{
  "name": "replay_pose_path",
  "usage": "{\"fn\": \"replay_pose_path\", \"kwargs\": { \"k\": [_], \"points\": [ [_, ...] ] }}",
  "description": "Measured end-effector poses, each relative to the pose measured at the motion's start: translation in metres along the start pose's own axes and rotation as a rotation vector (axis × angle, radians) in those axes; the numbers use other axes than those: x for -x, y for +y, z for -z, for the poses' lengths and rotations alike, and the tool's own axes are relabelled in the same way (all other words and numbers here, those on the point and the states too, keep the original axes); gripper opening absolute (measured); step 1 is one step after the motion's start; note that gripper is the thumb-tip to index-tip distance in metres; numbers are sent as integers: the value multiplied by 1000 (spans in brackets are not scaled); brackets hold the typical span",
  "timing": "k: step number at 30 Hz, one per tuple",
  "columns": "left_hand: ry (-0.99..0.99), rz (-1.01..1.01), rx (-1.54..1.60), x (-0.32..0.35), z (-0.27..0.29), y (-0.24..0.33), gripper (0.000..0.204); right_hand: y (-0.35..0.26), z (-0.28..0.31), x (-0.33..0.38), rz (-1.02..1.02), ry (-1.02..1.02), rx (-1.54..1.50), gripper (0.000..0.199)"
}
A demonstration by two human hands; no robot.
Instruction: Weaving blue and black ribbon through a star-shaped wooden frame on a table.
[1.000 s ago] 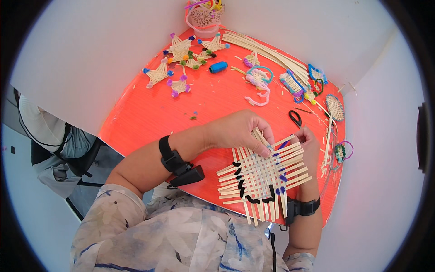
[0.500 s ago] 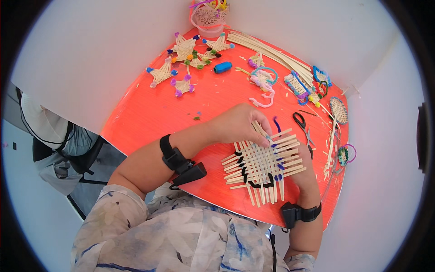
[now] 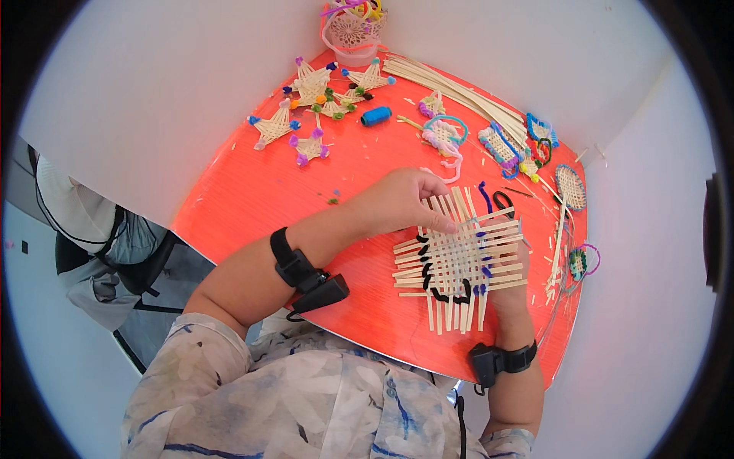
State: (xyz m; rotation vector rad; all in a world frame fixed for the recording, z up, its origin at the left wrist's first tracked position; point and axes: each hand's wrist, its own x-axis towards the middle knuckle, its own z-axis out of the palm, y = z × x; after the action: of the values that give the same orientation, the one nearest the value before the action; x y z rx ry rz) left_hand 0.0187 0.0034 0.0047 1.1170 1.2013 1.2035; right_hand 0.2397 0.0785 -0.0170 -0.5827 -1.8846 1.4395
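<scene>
A square woven mat of pale bamboo strips (image 3: 456, 256), its loose strip ends sticking out on all sides, is held up over the table. Black fuzzy pipe cleaner (image 3: 426, 268) is laced along its left and lower edges, and dark blue pipe cleaner (image 3: 481, 260) along its right. A free blue end (image 3: 485, 196) stands up beyond the upper right corner. My left hand (image 3: 417, 203) pinches the upper left edge, thumb on top of the weave. At the right side, my right hand (image 3: 510, 284) grips the mat from behind, its fingers mostly hidden.
Scissors (image 3: 502, 203) lie partly covered beyond the mat. Several woven stars (image 3: 311, 82), a blue thread spool (image 3: 376, 116) and small woven pieces (image 3: 501, 147) lie farther back. Long strips (image 3: 451, 90) and a pink basket (image 3: 354, 42) are near the wall. The red table (image 3: 252, 195) has a near edge by my body.
The mat has moved to the right and slightly away from me, with both hands still on it. It now covers more of the scissors. The upper strip ends show more plainly.
</scene>
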Motion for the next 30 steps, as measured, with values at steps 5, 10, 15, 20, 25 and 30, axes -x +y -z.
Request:
{"fn": "replay_pose_path", "kwargs": {
  "k": [5, 10, 15, 20, 25, 30],
  "points": [
    [33, -43, -215, 2, 1, -3, 17, -5, -9, 1, -23, -7, 123, 19],
    [91, -125, -293, 2, -1, -3, 13, -12, -15, 1, 26, 3, 217, 19],
    [112, -125, -277, -1, 2, -9, 32, -8, -14, 1, 75, 48, 216, 15],
    [228, -166, -279, -3, -2, -14, 55, 1, -9, 0, 205, 75, 443, 17],
    [174, -82, -250, -1, 0, -5, 44, 5, -7, 5, -165, -38, -157, 34],
    [63, -112, -103, -4, 2, -8, 40, 5, -11, 5, -73, -68, -153, 51]
  ]
}}
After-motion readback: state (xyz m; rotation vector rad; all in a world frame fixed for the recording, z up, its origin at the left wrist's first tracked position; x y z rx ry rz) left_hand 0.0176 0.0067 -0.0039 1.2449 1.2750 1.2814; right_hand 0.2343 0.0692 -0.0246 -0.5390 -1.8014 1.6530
